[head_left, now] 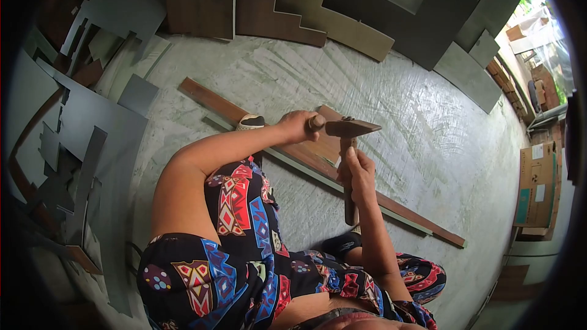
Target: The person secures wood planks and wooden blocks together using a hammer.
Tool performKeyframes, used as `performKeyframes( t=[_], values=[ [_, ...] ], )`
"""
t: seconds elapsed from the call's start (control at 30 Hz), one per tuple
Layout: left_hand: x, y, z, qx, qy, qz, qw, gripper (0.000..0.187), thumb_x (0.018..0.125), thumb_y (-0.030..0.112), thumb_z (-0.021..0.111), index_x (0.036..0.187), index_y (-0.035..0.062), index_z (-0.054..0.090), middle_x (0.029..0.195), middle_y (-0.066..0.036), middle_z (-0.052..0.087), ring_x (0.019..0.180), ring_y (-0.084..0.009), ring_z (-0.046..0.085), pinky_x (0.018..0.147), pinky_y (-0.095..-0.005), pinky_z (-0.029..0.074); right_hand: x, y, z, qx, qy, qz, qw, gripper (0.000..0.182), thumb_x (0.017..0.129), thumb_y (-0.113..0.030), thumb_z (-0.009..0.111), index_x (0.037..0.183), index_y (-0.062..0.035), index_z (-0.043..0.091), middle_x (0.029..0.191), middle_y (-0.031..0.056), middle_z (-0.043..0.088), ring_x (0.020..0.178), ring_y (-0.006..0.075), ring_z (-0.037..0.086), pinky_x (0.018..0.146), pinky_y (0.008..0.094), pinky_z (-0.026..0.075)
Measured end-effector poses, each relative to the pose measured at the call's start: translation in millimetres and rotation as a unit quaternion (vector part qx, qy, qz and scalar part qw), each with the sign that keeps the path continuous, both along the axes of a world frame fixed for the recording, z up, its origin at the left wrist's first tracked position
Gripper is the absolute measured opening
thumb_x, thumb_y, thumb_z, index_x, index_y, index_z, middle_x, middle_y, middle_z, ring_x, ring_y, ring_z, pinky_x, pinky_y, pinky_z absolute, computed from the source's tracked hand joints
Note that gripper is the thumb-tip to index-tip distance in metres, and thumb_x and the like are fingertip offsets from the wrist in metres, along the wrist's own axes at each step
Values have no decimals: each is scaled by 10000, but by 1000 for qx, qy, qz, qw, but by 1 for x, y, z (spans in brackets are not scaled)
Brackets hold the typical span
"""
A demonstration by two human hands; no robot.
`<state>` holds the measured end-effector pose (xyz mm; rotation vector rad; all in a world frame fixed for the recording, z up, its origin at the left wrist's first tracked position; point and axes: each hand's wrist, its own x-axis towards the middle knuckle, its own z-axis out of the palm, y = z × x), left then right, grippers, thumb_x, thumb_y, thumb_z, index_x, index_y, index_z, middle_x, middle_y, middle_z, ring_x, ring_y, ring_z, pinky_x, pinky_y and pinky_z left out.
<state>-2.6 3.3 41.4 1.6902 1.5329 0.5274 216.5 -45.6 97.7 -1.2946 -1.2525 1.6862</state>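
My right hand (359, 171) is wrapped round the handle of a hammer (354, 128), its metal head raised over the wood at the middle of the view. Just left of that head, my left hand (298, 126) is closed round a tool with a round wooden handle (316, 123); its working end is hidden. Both hands are above a long brown wooden plank (403, 206) lying diagonally across the floor. A shorter brown board (331, 113) shows behind the hammer head, partly covered by my hands and the tools.
Grey-green strips (411, 222) lie along the plank. My shoe (250, 121) is beside it on the concrete floor (452, 128). Cut panels (202, 0) lean along the back wall, and grey offcuts (92, 104) are piled at left. A cardboard box (536, 183) stands at right.
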Motion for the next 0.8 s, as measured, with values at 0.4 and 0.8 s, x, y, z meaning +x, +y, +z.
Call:
performKeyframes(
  t=[0.4, 0.8],
  values=[
    [-22, 14, -39, -11, -151, 97, 984, 255, 675, 172, 720, 852, 42, 591, 786, -16, 610, 737, -118, 557, 713, -290, 470, 23, -10, -109, -105, -224, 6, 969, 414, 867, -365, 571, 655, -12, 527, 530, 40, 489, 420, 126, 454, 385, 287, 336],
    [-24, 6, -30, 26, -170, 83, 982, 268, 670, 130, 698, 887, 43, 568, 799, -12, 590, 751, -105, 544, 717, -278, 464, 29, -10, -127, -72, -252, 62, 963, 405, 878, -355, 561, 820, 44, 592, 519, 34, 484, 400, 112, 448, 385, 287, 348]
  ],
)
